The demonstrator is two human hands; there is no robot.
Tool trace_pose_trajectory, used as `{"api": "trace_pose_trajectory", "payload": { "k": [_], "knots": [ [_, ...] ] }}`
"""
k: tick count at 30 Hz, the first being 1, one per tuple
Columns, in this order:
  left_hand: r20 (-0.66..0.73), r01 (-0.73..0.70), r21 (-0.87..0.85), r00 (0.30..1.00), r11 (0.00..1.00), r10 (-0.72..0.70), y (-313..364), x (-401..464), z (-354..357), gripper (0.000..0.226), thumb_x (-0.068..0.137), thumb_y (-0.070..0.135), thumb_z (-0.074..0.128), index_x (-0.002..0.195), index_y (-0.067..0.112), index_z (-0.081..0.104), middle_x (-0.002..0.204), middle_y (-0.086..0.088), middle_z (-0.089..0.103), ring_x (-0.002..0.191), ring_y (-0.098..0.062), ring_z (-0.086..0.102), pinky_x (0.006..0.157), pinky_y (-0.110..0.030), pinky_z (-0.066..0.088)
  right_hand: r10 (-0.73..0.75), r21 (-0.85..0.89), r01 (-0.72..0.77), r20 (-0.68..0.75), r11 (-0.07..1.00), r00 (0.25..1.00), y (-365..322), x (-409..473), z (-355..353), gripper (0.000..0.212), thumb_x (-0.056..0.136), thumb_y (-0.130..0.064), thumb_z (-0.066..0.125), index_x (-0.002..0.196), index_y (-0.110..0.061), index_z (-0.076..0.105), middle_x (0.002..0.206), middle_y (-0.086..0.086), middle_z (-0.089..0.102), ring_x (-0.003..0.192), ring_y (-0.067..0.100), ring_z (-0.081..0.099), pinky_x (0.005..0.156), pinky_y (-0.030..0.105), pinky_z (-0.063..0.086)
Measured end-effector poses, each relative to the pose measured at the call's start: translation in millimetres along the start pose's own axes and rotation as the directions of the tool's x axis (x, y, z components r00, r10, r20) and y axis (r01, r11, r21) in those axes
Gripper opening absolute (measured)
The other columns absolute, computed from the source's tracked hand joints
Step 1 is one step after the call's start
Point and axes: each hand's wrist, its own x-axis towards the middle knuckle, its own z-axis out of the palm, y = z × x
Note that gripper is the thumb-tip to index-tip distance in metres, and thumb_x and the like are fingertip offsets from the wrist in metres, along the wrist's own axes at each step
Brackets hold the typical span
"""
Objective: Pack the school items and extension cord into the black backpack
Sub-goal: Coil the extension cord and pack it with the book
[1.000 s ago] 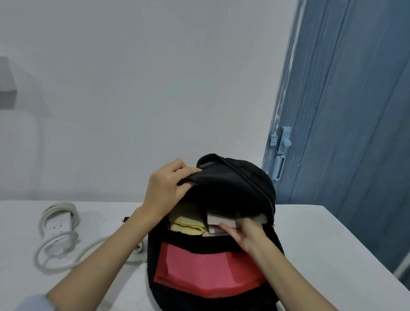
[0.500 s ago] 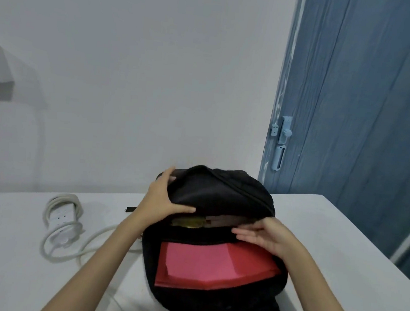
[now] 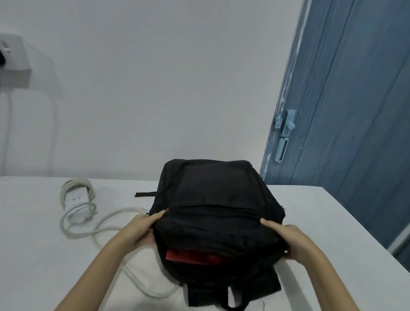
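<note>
The black backpack point(image 3: 214, 205) lies on the white table point(image 3: 19, 251), its flap folded down over the opening. A strip of a red item point(image 3: 191, 257) shows in the gap at the near edge. My left hand point(image 3: 141, 229) grips the backpack's left side. My right hand point(image 3: 290, 240) grips its right side. The white extension cord point(image 3: 77, 201) lies on the table to the left of the backpack, with its cable looping toward me and under my left arm. The other items inside the backpack are hidden.
A blue door point(image 3: 361, 118) with a latch stands at the right, behind the table's far right corner. A white wall box point(image 3: 7, 61) with a grey cable hangs at the far left. The backpack's straps point(image 3: 232, 297) trail toward me.
The flap has come down over the backpack's opening, hiding the yellow and beige items and most of the red one. Both hands moved from the opening to the bag's sides.
</note>
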Motion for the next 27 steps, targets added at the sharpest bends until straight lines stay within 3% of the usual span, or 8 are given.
{"api": "trace_pose_trajectory", "payload": {
  "k": [3,6,10,13,17,22,24,27],
  "knots": [
    [-0.017,-0.150,-0.146,0.989,0.978,0.149,29,2,12,0.018,0.091,0.018,0.055,0.104,0.007,0.061,0.087,-0.011,0.059,0.065,-0.019,0.056,0.049,-0.022,0.048,-0.077,0.247,0.070,0.023,0.967,0.997,-28,8,0,0.010,0.086,-0.013,0.056,0.094,-0.008,0.061,0.070,0.007,0.065,0.061,0.020,0.062,0.055,0.024,0.050],
    [0.009,-0.262,-0.311,0.960,0.913,0.279,70,2,26,0.015,0.093,0.006,0.046,0.101,0.006,0.058,0.079,-0.009,0.059,0.055,-0.014,0.064,0.045,-0.025,0.050,-0.170,0.448,0.167,-0.034,0.878,0.985,-60,4,-16,0.018,0.090,-0.007,0.044,0.077,-0.009,0.056,0.050,0.002,0.063,0.043,0.013,0.061,0.043,0.019,0.051],
    [0.079,-0.346,-0.490,0.896,0.800,0.437,118,5,45,0.020,0.096,0.006,0.041,0.111,0.001,0.054,0.107,-0.023,0.062,0.094,-0.033,0.066,0.066,-0.042,0.057,-0.248,0.552,0.255,-0.089,0.794,0.965,-86,-16,-31,0.035,0.095,-0.007,0.036,0.064,-0.007,0.051,0.040,0.005,0.058,0.035,0.015,0.058,0.033,0.017,0.044],
    [0.090,-0.334,-0.576,0.881,0.746,0.464,146,4,64,0.021,0.095,0.006,0.043,0.114,-0.002,0.050,0.114,-0.026,0.057,0.099,-0.036,0.062,0.065,-0.042,0.057,-0.264,0.646,0.275,-0.117,0.712,0.957,-91,-23,-39,0.035,0.099,-0.006,0.028,0.071,-0.006,0.049,0.040,0.006,0.060,0.034,0.015,0.059,0.030,0.020,0.043],
    [0.144,-0.310,-0.607,0.863,0.732,0.485,175,5,85,0.016,0.094,0.003,0.045,0.109,0.002,0.046,0.112,-0.024,0.054,0.094,-0.034,0.062,0.063,-0.043,0.057,-0.275,0.689,0.323,-0.184,0.648,0.944,-91,-28,-56,0.033,0.100,-0.007,0.028,0.078,-0.006,0.053,0.048,0.006,0.065,0.038,0.016,0.062,0.036,0.023,0.049],
    [0.237,-0.299,-0.499,0.855,0.813,0.460,160,9,100,0.023,0.094,0.008,0.047,0.116,0.002,0.049,0.113,-0.022,0.057,0.095,-0.033,0.064,0.064,-0.043,0.056,-0.258,0.682,0.364,-0.258,0.635,0.931,-83,-32,-83,0.032,0.099,-0.007,0.029,0.074,-0.008,0.050,0.047,0.003,0.063,0.038,0.012,0.061,0.035,0.018,0.046],
    [0.271,-0.279,-0.480,0.854,0.832,0.443,143,10,106,0.026,0.093,0.009,0.048,0.119,0.003,0.050,0.113,-0.019,0.060,0.094,-0.030,0.065,0.065,-0.043,0.056,-0.286,0.631,0.395,-0.272,0.668,0.919,-74,-32,-94,0.030,0.098,-0.008,0.031,0.074,-0.009,0.050,0.045,0.000,0.061,0.041,0.010,0.061,0.039,0.015,0.046],
    [0.281,-0.283,-0.424,0.862,0.860,0.422,111,15,110,0.017,0.090,0.008,0.050,0.105,0.010,0.057,0.087,-0.006,0.065,0.078,-0.020,0.065,0.068,-0.039,0.055,-0.302,0.502,0.393,-0.256,0.771,0.918,-49,-31,-103,0.022,0.095,-0.009,0.038,0.083,-0.008,0.057,0.053,0.000,0.066,0.048,0.010,0.064,0.045,0.015,0.049]
  ]
}}
